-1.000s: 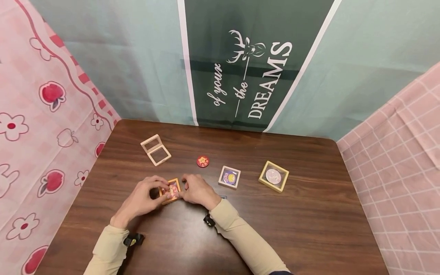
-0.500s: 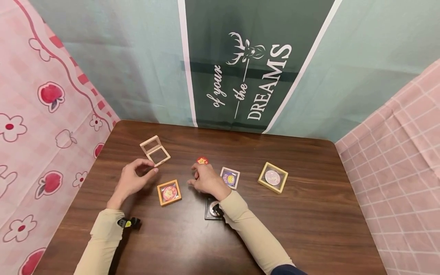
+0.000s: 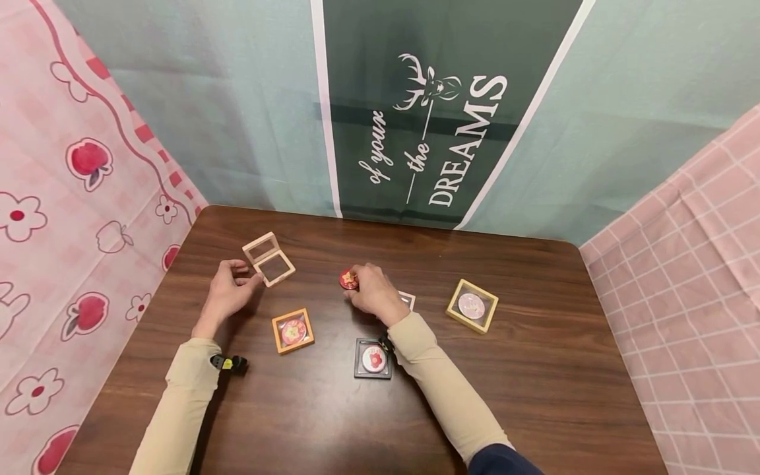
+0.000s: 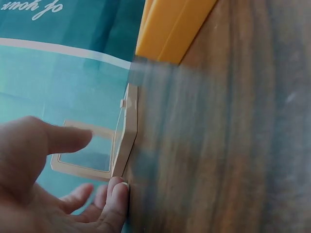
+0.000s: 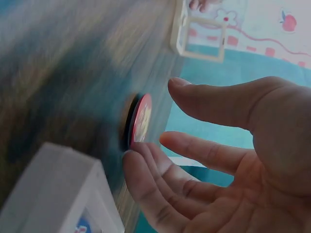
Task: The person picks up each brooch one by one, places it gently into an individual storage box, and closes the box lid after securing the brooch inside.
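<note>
A round red badge [image 3: 348, 279] with a yellow figure lies at mid-table. My right hand [image 3: 375, 290] is at its right edge; in the right wrist view the fingertips [image 5: 138, 162] meet the badge's rim while the thumb stays apart. On the left, my left hand [image 3: 230, 290] is beside a small beige display case [image 3: 278, 267] whose lid is raised. Seen from the left wrist, its fingertips [image 4: 116, 194] are right at the case's near corner and the thumb overlaps the lid. Only the clear windows show inside this case.
A closed orange case [image 3: 276, 338] with a red badge lies in front of the left hand. Nearer me is a black case [image 3: 359, 369] with a flower badge. The right hand partly covers a whitish case [image 3: 408, 300]; a yellow case [image 3: 491, 310] lies farther right.
Both hands have left the orange case, which now lies closed. The left hand has moved away to the beige case, the right hand back and right to the red badge, uncovering the black case.
</note>
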Demonstrator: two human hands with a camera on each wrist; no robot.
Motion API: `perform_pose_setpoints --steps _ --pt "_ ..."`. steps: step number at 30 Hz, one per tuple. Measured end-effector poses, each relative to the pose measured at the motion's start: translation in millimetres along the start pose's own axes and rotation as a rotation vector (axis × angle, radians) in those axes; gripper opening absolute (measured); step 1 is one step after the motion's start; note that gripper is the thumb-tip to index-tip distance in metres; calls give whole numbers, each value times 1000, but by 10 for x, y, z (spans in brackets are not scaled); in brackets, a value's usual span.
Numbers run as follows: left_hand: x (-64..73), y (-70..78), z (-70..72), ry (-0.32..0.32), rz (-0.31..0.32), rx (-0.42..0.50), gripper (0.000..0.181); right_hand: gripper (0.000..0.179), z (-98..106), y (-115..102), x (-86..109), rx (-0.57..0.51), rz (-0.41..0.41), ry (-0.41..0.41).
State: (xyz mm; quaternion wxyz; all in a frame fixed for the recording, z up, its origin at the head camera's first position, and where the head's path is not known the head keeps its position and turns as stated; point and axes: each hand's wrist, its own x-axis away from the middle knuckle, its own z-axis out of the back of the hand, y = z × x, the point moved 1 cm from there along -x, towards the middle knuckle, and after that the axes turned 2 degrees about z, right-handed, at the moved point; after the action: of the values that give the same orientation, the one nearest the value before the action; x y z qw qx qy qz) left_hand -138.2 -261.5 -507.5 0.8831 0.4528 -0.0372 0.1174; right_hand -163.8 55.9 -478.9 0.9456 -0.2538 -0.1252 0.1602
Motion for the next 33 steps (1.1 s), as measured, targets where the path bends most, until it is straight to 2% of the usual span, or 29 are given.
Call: perform_pose_setpoints --steps 3,7,13,19,27,33 --pt "-72 16 -19 -51 0 -10 66 46 16 44 -63 9 -34 -25" --pt "-171 43 -40 -81 3 -18 63 48 18 68 -145 50 -48 -47" --pt "-292 71 -37 -39 2 -90 44 45 4 72 -220 79 -51 -46" --pt "-348 55 0 -1 -17 -175 29 38 -27 61 -243 84 -43 -39" --pt "-396 65 27 4 25 -231 25 40 -45 76 -249 57 -45 -39" --pt "-424 68 38 3 25 -237 24 39 -37 95 -254 30 -54 -27"
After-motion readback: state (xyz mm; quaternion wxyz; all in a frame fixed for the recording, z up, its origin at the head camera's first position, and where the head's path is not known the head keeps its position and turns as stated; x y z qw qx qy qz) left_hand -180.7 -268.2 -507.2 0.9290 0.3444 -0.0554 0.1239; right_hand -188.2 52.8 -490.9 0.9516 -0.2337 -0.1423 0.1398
